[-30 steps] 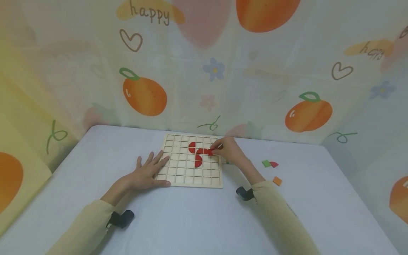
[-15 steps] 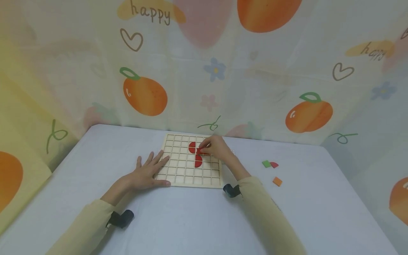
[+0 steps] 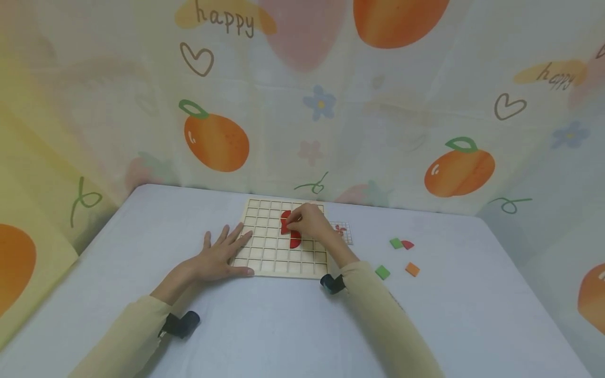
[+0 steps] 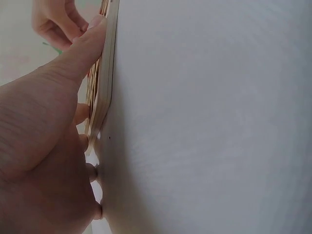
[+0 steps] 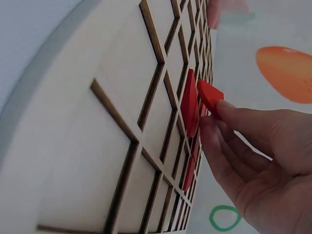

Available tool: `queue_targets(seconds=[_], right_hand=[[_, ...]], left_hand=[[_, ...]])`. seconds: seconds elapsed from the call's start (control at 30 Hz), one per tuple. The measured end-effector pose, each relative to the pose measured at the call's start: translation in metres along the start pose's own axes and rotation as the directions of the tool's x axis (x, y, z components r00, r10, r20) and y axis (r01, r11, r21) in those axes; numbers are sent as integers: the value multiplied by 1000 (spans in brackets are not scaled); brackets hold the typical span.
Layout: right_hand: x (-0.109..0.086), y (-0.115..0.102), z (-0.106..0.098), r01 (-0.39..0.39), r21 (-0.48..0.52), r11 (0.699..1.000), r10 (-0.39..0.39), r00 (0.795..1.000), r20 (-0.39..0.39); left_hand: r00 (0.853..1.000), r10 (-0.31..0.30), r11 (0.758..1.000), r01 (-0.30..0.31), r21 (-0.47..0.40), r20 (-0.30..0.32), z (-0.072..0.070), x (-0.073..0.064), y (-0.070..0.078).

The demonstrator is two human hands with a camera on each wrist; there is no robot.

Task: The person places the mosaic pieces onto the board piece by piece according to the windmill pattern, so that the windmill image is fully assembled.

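A wooden grid board (image 3: 264, 257) lies on the table, with red quarter-round pieces set in its cells. My right hand (image 3: 309, 220) is over the board's middle, pinching a red tile (image 5: 209, 95) between thumb and fingers. In the right wrist view this tile is tilted, its tip close to the grid beside a seated red piece (image 5: 189, 105). Another red quarter-round piece (image 3: 295, 240) shows below the hand in the head view; the hand hides some cells. My left hand (image 3: 219, 257) rests spread at the board's left edge, thumb (image 4: 85, 48) on the near corner.
Right of the board lies a small card (image 3: 342, 231) printed with a red figure on a grid. Loose on the table farther right are a green square (image 3: 396, 243), a red quarter-round (image 3: 407, 244), an orange square (image 3: 413, 269) and another green square (image 3: 382, 272).
My right hand has moved left across the board with the red tile. The card and the nearer green square have come into sight from behind the arm. My left hand stays put.
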State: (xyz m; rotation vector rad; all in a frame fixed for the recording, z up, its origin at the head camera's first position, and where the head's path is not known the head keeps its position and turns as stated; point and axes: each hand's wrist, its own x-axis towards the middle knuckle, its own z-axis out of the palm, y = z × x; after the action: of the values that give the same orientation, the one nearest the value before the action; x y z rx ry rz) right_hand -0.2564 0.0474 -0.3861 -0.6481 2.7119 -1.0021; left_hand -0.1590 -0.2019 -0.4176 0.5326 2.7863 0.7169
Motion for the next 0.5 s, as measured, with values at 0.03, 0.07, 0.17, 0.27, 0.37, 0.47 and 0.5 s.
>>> queue_targets(seconds=[0.03, 0.07, 0.17, 0.27, 0.37, 0.47, 0.5], right_hand=[[0, -1, 1, 2, -4, 1000, -2, 1000, 4], [0, -1, 1, 6, -11, 1000, -6, 1000, 8], [1, -2, 2, 8, -45, 999, -7, 1000, 19], [2, -4, 3, 11, -73, 997, -9, 1000, 28], [3, -6, 3, 14, -80, 997, -11, 999, 35], [2, -7, 5, 12, -84, 996, -8, 999, 46], [2, -7, 5, 4, -81, 997, 0, 999, 49]], left_hand=[[1000, 1, 1000, -1, 0, 0, 0, 0, 0], [1000, 2, 1000, -2, -1, -1, 1, 0, -1], [1000, 4, 1000, -4, -2, -1, 2, 1, -1], [1000, 2, 1000, -2, 0, -2, 2, 1, -1], [1000, -2, 1000, 2, 6, -4, 1, 1, -1], [1000, -1, 1000, 1, 14, -5, 1, 1, -1], [1000, 2, 1000, -2, 13, -5, 1, 1, 0]])
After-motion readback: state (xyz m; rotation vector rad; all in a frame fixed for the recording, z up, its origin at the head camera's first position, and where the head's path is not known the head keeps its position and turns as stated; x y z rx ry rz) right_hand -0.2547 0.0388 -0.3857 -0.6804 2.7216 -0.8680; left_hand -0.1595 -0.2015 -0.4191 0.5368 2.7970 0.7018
